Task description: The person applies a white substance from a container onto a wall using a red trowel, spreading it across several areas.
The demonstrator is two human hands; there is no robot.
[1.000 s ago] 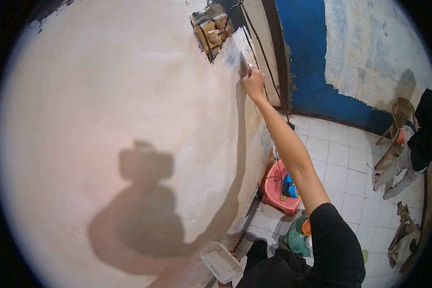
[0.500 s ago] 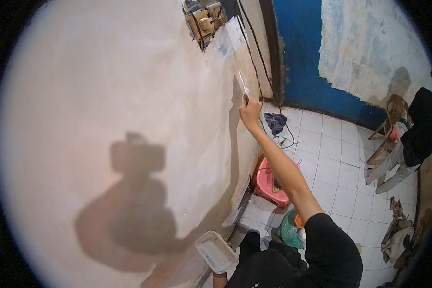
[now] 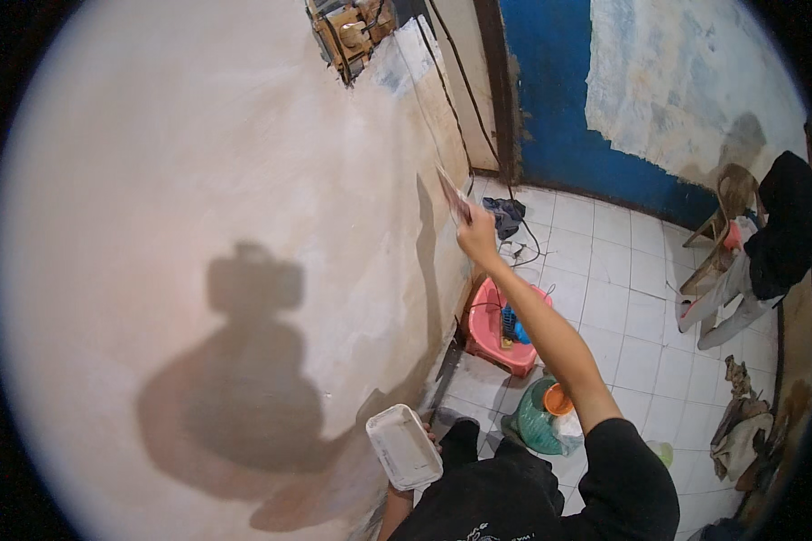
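With its fingers closed, my right hand (image 3: 478,238) grips a flat, thin-bladed putty knife (image 3: 454,195). The blade points up and leftward, close beside the pale plastered wall (image 3: 334,180); I cannot tell whether it touches. Low in the view, my left hand (image 3: 434,438) is wrapped round a white rectangular plastic tub (image 3: 403,453). Most of that hand is hidden behind the tub, with only some fingertips showing at its right side. Whitish residue coats the inside of the tub. A ragged wall opening (image 3: 350,36) shows brick above, with a whiter patch (image 3: 404,61) beside it.
Dark cables (image 3: 465,72) hang by the wall's far end. On the tiled floor stand a pink plastic stool (image 3: 498,359) with tools on it and a green container (image 3: 541,424) near an orange cup (image 3: 558,398). Another person (image 3: 780,230) is at the right, near a wooden chair (image 3: 726,216).
My right hand has come down a little along the wall, and the putty knife has turned so its flat face shows. My left hand still holds the tub. The view has shifted slightly.
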